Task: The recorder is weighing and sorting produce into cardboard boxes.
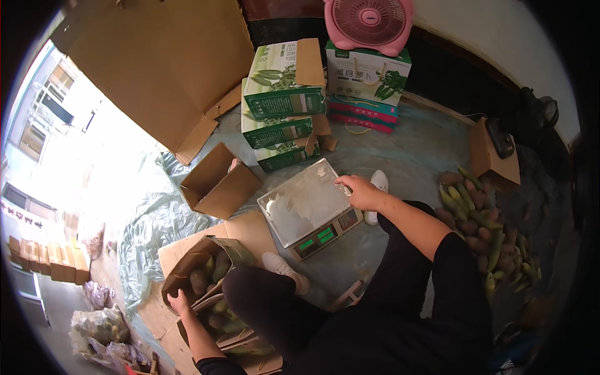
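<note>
One plastic-sheeted floor [400, 156], stacked cartons [284, 103]

Harsh daylight floods in from the left, washing out the plastic floor sheet [150, 206], while the right side sinks dim and fisheye edges bend.

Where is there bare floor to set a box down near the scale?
Bare sheeting lies between the scale, the stacked green cartons and the produce pile. The scale's pan is bare but for the right hand at its edge. The left hand grips the fruit-filled box; there it's crowded.
</note>
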Available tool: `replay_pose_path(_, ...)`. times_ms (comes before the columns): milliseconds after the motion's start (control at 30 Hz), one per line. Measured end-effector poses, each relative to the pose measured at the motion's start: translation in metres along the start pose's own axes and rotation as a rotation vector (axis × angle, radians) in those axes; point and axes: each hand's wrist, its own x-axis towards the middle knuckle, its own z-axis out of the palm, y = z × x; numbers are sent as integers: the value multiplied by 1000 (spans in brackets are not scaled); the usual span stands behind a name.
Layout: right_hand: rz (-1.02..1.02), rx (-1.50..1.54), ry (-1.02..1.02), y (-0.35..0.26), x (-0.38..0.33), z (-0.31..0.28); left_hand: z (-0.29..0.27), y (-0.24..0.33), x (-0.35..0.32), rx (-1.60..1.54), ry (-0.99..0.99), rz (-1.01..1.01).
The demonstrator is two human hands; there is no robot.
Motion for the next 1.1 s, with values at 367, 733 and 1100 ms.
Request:
replay_pose_path(367,-69,-219,-110,1,-16,-26,100,435,-159,58,-229,1142)
replay_pose_path(733,-96,-239,-211,-22,-21,-32,209,636,-296,332,60,1956)
replay_pose_path(1100,-46,-243,-197,-8,-22,-40,252,652,-278,780,305,2005)
